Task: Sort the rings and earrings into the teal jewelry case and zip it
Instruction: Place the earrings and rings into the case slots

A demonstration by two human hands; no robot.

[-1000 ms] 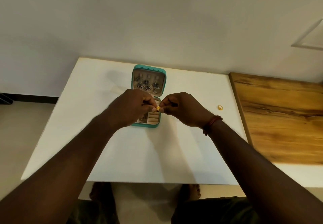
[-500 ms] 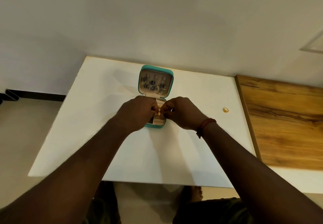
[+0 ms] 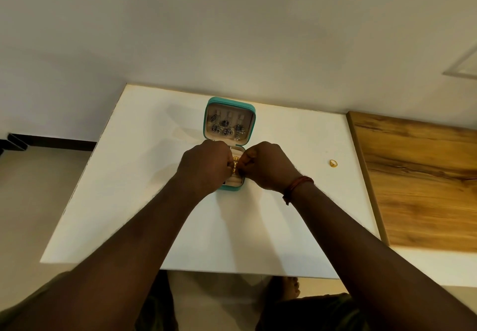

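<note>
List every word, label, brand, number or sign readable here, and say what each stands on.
None: no text can be read anywhere in this view.
The teal jewelry case, white table, wooden surface and wall show no lettering.
The gold ring lying on the table and the gold piece pinched between the left hand and right hand are too small to show any marking.

Left grip point(image 3: 206, 165) and right grip point(image 3: 268, 165): bare, as are both forearms point(image 3: 361, 248) to the frame edge. Right wrist: one red cord band point(image 3: 298, 185) of several strands, with a short tail on the near side. Clothing: olive-green fabric point(image 3: 325, 312) at both lower corners. Foot point(image 3: 290, 286): bare, toes visible.
</note>
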